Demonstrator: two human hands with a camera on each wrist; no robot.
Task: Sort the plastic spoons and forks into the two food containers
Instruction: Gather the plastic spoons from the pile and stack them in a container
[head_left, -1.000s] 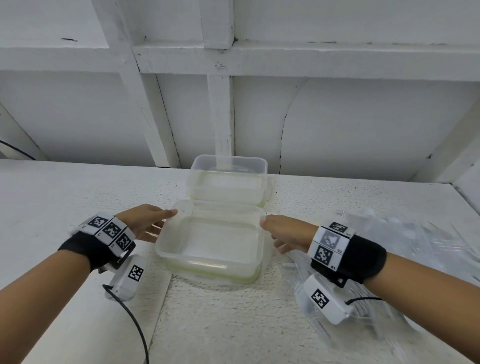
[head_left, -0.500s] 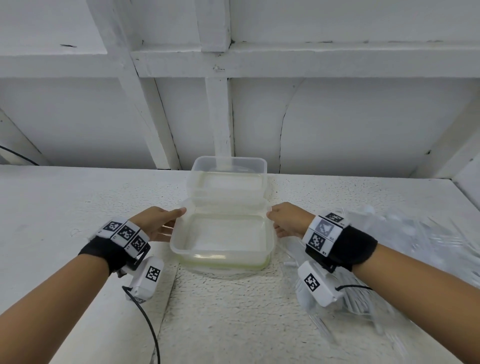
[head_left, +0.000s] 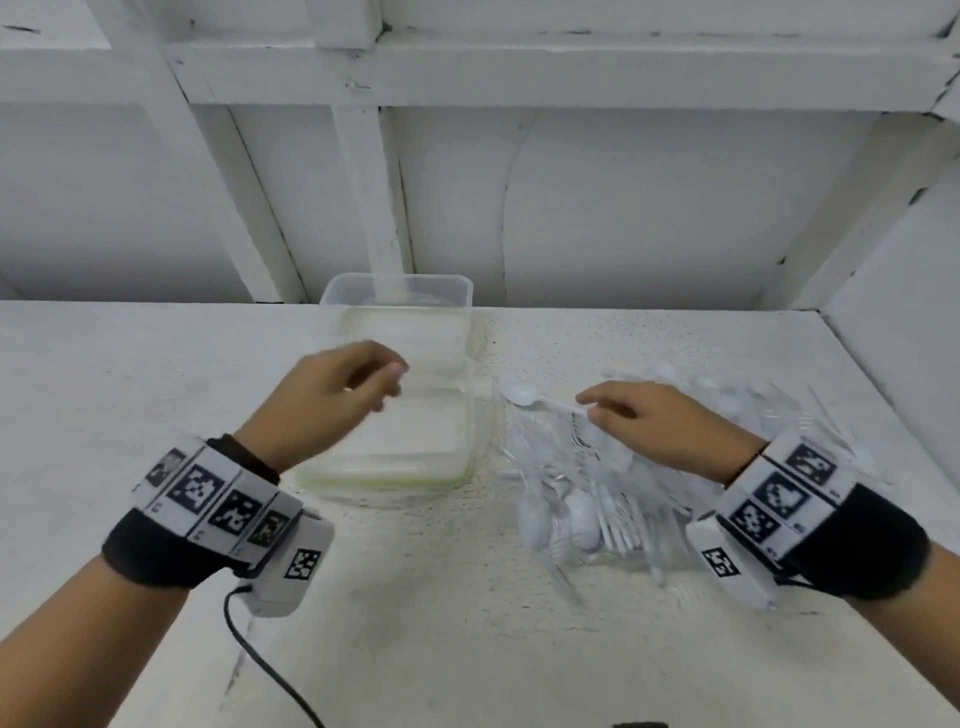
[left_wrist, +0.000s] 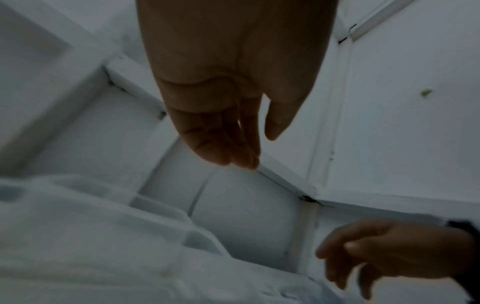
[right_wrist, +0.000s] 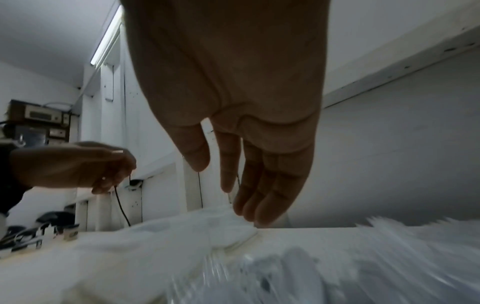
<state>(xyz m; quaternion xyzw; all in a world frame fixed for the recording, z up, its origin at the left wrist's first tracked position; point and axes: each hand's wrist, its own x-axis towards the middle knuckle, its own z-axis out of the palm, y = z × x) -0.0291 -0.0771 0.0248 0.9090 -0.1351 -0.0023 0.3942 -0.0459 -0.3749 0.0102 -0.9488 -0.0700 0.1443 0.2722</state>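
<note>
Where the white table meets the wall, two clear food containers stand one behind the other: the near container straight ahead, the far container just behind it, against the white panelled wall. Both look empty, though the near one is partly hidden by the left hand. Just right of the near container lies the heap of plastic spoons and forks, white and clear pieces jumbled on what looks like a clear plastic wrapper, spreading toward the table's right edge. One white spoon sits at the top of the heap, bowl pointing toward the containers, its handle running under the fingertips of the right hand.

The right hand is palm down over the heap; in the right wrist view its fingers hang long and loosely extended, thumb apart from the others, with nothing clasped in them. Whether the fingertips actually touch the spoon handle cannot be told, as the pictures are blurred there. The left hand hovers above the near container, fingers loosely curled and together, thumb close by; the left wrist view shows them relaxed and holding nothing.

Each wrist wears a black band with black-and-white square markers and a small white camera box, and a black cable trails from the left wrist unit across the table toward the viewer.
</note>
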